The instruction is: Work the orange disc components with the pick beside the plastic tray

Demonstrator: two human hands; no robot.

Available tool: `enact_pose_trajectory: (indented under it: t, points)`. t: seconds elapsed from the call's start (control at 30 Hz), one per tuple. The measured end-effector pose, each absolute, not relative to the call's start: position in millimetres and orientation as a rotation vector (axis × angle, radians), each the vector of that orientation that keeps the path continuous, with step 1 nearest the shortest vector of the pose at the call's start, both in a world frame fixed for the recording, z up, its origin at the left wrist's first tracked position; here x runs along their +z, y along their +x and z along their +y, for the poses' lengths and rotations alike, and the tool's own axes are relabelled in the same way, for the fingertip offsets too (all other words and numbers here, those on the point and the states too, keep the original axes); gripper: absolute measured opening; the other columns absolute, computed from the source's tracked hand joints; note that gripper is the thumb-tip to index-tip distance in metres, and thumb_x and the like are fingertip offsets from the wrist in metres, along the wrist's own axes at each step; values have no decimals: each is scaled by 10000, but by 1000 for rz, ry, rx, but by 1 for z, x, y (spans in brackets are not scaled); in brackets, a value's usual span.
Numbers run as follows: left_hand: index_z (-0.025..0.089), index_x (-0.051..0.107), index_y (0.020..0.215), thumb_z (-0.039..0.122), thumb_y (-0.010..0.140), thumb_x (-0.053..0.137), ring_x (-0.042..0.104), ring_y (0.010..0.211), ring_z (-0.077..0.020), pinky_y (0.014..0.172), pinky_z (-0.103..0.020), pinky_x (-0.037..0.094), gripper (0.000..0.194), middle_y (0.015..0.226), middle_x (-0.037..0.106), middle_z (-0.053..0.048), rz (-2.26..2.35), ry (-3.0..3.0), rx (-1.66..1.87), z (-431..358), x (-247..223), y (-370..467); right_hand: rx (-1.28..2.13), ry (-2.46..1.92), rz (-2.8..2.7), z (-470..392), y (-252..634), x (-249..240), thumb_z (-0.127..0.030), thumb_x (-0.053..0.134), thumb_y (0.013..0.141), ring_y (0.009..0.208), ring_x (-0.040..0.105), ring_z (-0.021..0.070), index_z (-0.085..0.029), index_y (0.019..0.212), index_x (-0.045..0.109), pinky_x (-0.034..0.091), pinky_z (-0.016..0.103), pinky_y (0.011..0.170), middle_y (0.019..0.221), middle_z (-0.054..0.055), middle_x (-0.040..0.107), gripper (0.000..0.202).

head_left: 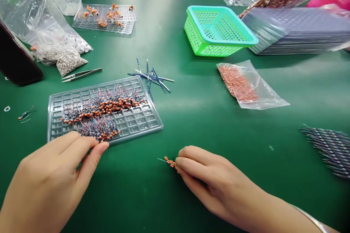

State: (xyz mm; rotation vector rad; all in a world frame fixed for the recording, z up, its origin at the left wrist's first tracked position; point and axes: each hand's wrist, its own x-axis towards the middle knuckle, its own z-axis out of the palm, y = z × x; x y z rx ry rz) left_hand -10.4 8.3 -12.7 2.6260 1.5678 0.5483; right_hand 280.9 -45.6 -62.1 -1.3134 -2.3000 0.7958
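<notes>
My left hand (54, 174) is at the near edge of a clear gridded tray (139, 118), its thumb and index finger pinched beside the nearest row of small orange-tipped wired parts (98, 127). What sits between those fingertips is too small to make out. A longer row of similar parts (109, 106) lies across the tray behind. Right of the tray, my right hand (213, 178) rests low over the green table with its fingers pressed together on a few small orange pieces (171, 162). A thin wire sticks out from them to the left.
Behind the tray lie tweezers (82, 75) and loose striped strips (150, 76). A green basket (218, 31), a bag of orange pieces (237, 82) and stacked trays (298, 31) stand back right. Wire bundles (330, 149) lie far right; a dark device (16, 54) is left.
</notes>
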Motion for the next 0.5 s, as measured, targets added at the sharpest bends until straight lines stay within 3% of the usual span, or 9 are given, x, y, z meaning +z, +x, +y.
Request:
enact_pose_trajectory:
  t: [0.17,0.27,0.37,0.5]
  points:
    - [228,611,882,307,942,528,550,632,-117,611,-277,387,130,723,579,31,1230,2655,548,2,-18,12,929,-1364,-2160,-41,285,-54,-106,404,972,610,450,146,-210,782,477,378,260,545,722,3,485,229]
    - [226,600,993,235,940,522,561,627,-102,582,-230,427,95,734,593,35,1007,2486,544,-9,-26,34,1045,-1326,-2028,-43,285,-44,-119,447,963,619,498,133,-216,801,520,412,234,556,716,-9,530,203]
    - [205,595,1065,260,941,514,602,688,-110,612,-209,475,158,815,646,4,861,2339,489,-20,-32,50,1110,-1267,-1933,-49,280,-37,-141,500,948,624,538,127,-223,793,555,441,218,571,709,-17,568,184]
    - [175,633,940,236,957,448,585,651,-111,585,-205,473,195,762,643,-24,788,2269,472,-25,-33,57,1181,-1254,-1809,-55,270,-38,-165,574,901,594,546,129,-228,749,587,447,215,556,668,-25,593,165]
